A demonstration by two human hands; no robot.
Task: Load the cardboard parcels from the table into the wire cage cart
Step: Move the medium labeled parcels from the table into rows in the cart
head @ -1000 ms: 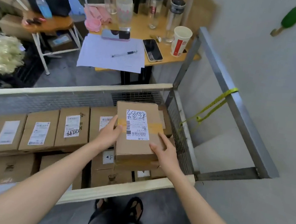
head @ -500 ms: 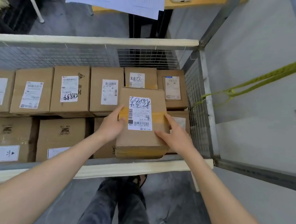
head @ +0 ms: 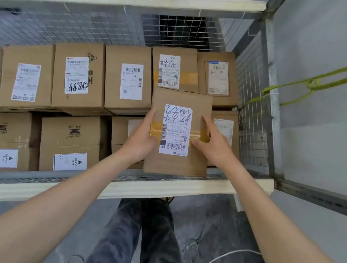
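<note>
Legs: dark patterned trousers (head: 142,235) stand on the grey floor, nearest the camera.
Cart: the wire cage cart with pale padded rails (head: 162,188) lies just beyond them.
Left hand (head: 141,137): grasps the parcel's left edge, thumb on the tape. The other fingers are hidden.
Right hand (head: 214,145): grasps the right edge, thumb on top, fingers along the side.
Parcel: the brown cardboard parcel with a white label (head: 178,132) is inside the cart's near right corner, above lower boxes. Whether it rests on them cannot be told.
Axis: its long side runs near to far, with the flat face up.
Look: yellowish tape crosses it left to right. The print reads upside down, with black handwriting at the far end.
Stack: labelled brown boxes (head: 128,79) fill the far rows, cut off at the left.
Strap: a yellow-green strap (head: 314,84) hangs at the right mesh.
</note>
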